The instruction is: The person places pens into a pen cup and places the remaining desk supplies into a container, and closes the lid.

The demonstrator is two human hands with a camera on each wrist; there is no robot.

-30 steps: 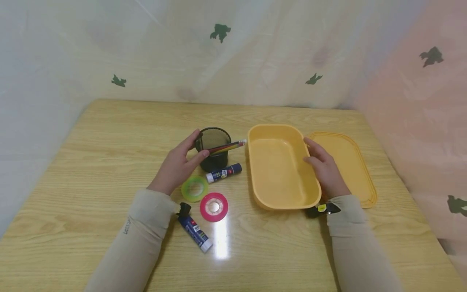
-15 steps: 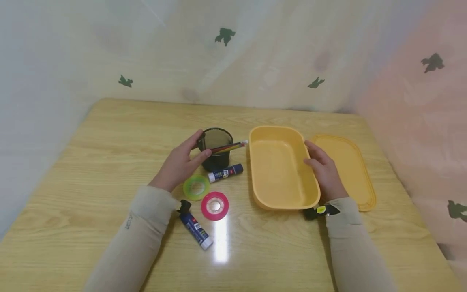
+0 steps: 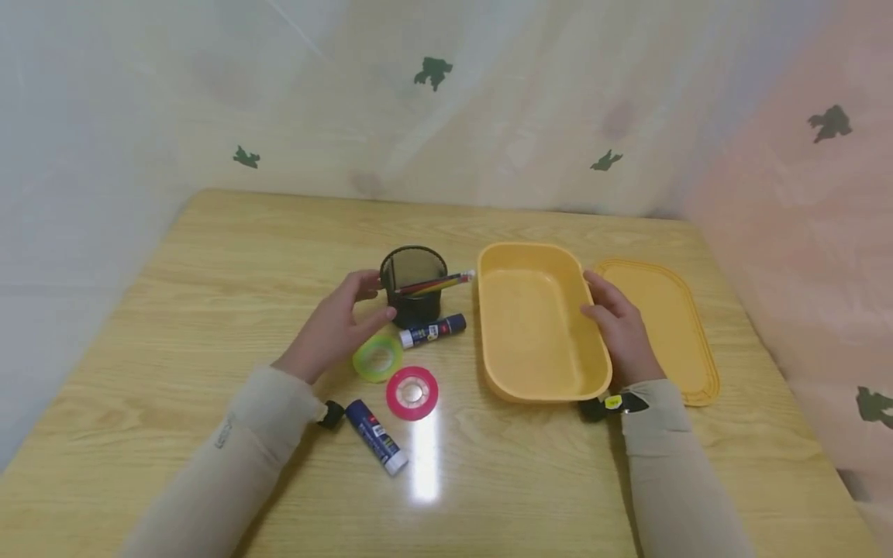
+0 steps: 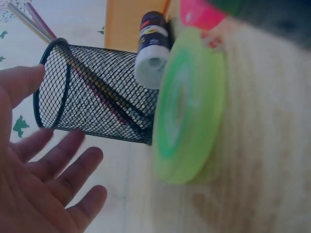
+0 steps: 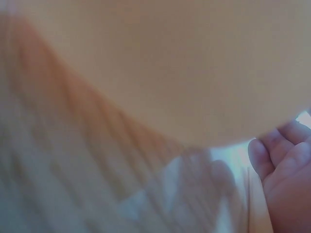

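Observation:
In the head view my left hand (image 3: 333, 325) is beside a black mesh pen cup (image 3: 413, 310), fingers relaxed and holding nothing. Pencils (image 3: 439, 285) lean in the upright cup, ends over its right rim. The left wrist view shows the spread fingers (image 4: 80, 162) near the cup's mouth, apart from its wall. My right hand (image 3: 624, 329) holds the right rim of a yellow plastic box (image 3: 537, 333), thumb over the edge. In the right wrist view the box wall (image 5: 184, 73) fills the top, and the fingers (image 5: 260, 158) lie against it, partly hidden.
A glue stick (image 3: 434, 331) lies before the cup, another (image 3: 377, 436) nearer the front. A green tape roll (image 3: 377, 359) and a pink one (image 3: 412, 393) lie flat between them. The yellow lid (image 3: 666, 333) is right of the box, partly behind my right hand.
My left hand has let go of the pen cup and drawn back slightly left and toward me. The cup stays put. My right hand keeps its place on the box.

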